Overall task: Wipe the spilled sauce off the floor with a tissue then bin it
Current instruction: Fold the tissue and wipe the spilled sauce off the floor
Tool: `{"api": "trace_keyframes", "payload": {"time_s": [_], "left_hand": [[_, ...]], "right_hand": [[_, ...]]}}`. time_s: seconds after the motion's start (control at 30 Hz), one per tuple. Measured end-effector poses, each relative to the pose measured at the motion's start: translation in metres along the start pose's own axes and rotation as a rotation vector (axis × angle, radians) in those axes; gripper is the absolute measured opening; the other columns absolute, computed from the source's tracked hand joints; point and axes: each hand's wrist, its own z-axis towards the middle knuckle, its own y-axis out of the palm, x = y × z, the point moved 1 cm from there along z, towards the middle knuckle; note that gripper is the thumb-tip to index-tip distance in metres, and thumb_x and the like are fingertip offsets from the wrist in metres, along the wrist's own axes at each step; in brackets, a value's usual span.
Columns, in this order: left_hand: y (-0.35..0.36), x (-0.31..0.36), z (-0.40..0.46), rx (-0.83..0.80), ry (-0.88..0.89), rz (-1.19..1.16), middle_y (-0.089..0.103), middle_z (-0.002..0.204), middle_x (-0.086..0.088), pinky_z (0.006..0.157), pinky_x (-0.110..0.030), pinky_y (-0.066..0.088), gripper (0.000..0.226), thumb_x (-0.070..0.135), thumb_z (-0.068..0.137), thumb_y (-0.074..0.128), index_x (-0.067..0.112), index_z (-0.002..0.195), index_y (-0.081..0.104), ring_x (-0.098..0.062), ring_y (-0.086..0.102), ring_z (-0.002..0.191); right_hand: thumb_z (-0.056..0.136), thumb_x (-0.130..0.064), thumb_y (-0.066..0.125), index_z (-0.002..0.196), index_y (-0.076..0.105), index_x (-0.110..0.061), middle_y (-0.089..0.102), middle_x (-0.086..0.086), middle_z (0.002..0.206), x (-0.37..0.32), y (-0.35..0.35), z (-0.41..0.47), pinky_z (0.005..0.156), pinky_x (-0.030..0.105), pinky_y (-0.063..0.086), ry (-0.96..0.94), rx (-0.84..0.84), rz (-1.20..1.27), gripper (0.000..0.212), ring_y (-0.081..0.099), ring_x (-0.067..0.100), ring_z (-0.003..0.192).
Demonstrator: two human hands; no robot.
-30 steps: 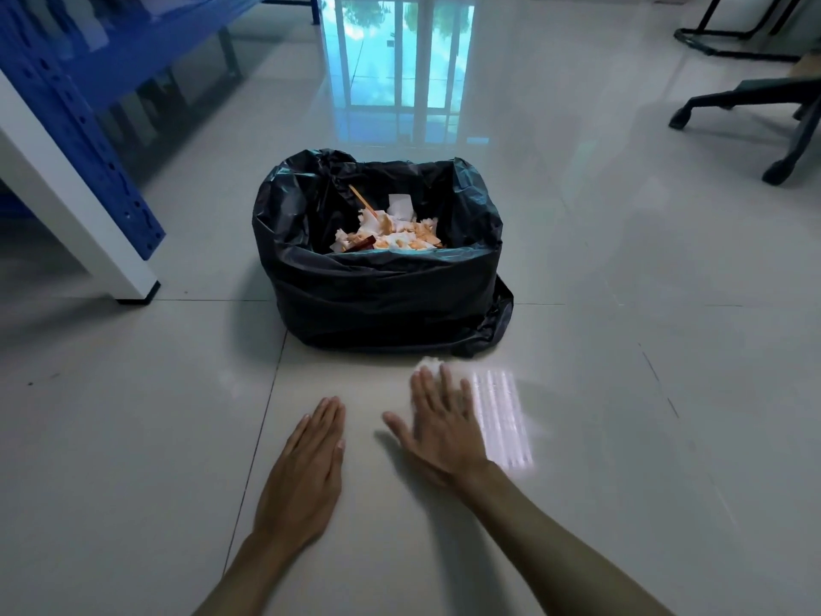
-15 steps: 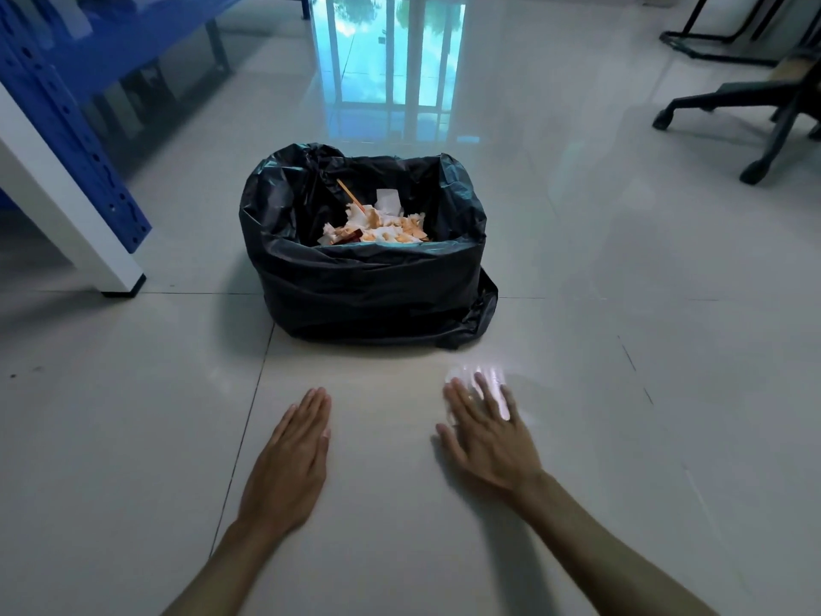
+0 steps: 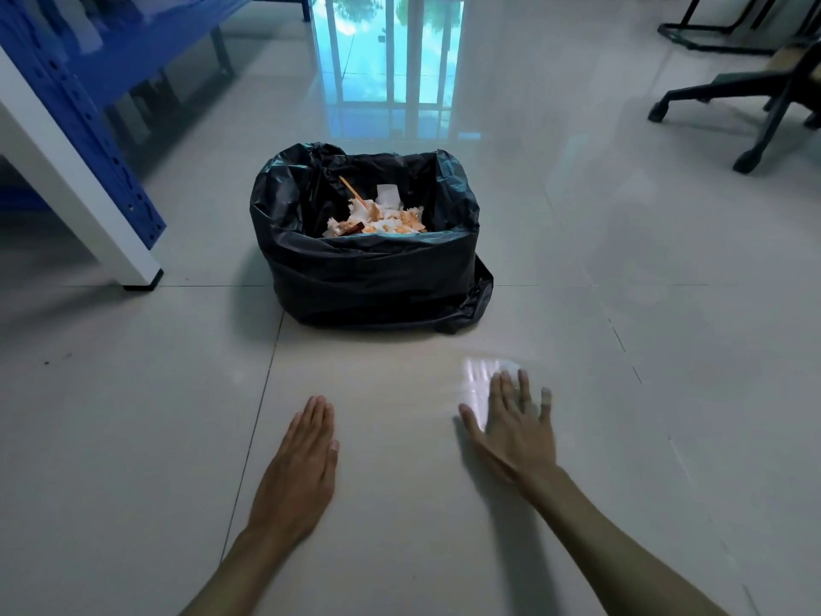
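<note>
A bin lined with a black bag (image 3: 368,277) stands on the glossy tile floor ahead of me, holding sauce-stained tissues and a wooden stick. My right hand (image 3: 515,429) lies flat with fingers spread, pressing a white tissue (image 3: 482,371) onto the floor to the front right of the bin. The tissue is blurred and shows past my fingertips and thumb. A faint tan sheen (image 3: 413,393) lies on the tile left of that hand. My left hand (image 3: 302,464) rests palm-down on the floor, fingers together, holding nothing.
A blue rack with a white leg (image 3: 89,206) stands at the left. An office chair's wheeled base (image 3: 746,95) and a black metal frame (image 3: 711,33) are at the far right. A window reflects on the tiles behind the bin.
My right hand has slid to the right across the tile with the tissue under it. My left hand has stayed planted in the same spot.
</note>
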Motion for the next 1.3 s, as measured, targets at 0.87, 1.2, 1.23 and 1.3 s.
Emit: {"api": "trace_keyframes", "payload": {"time_s": [0.87,1.2,1.23,1.3], "left_hand": [[0.004,0.001,-0.021,0.026,0.055,0.062,0.003,0.164,-0.006,0.12,-0.021,-0.01,0.059,0.037,0.101,0.006,0.008,0.153,0.003,-0.012,-0.001,0.151],[0.004,-0.001,-0.019,0.006,0.044,0.0,0.003,0.164,0.001,0.122,-0.029,0.0,0.067,0.051,0.099,-0.001,0.014,0.154,0.006,-0.005,-0.005,0.151],[0.003,-0.001,-0.019,0.008,0.043,0.0,0.003,0.164,0.002,0.122,-0.029,0.0,0.066,0.051,0.099,-0.001,0.015,0.154,0.006,-0.004,-0.005,0.15],[0.003,-0.002,-0.018,0.006,0.041,-0.004,0.003,0.164,0.002,0.122,-0.029,0.0,0.066,0.051,0.099,0.0,0.016,0.155,0.006,-0.003,-0.006,0.15]], "right_hand": [[0.088,-0.055,-0.008,0.157,0.013,-0.02,0.008,-0.003,0.164,0.072,0.003,-0.062,0.118,0.05,-0.004,0.017,-0.004,-0.007,0.08,-0.005,0.025,0.151],[0.08,-0.01,0.066,0.082,0.065,-0.019,0.074,0.001,0.086,0.086,-0.016,-0.034,0.097,0.048,0.036,-0.122,0.351,-0.001,0.009,0.07,0.027,0.105],[0.082,-0.015,0.064,0.082,0.067,-0.02,0.074,-0.001,0.083,0.089,-0.02,-0.029,0.094,0.045,0.037,-0.107,0.368,0.047,0.005,0.071,0.026,0.098],[0.086,-0.027,0.052,0.087,0.072,-0.018,0.074,0.003,0.079,0.092,-0.025,-0.021,0.086,0.04,0.04,-0.079,0.375,0.101,0.022,0.07,0.027,0.087]]}}
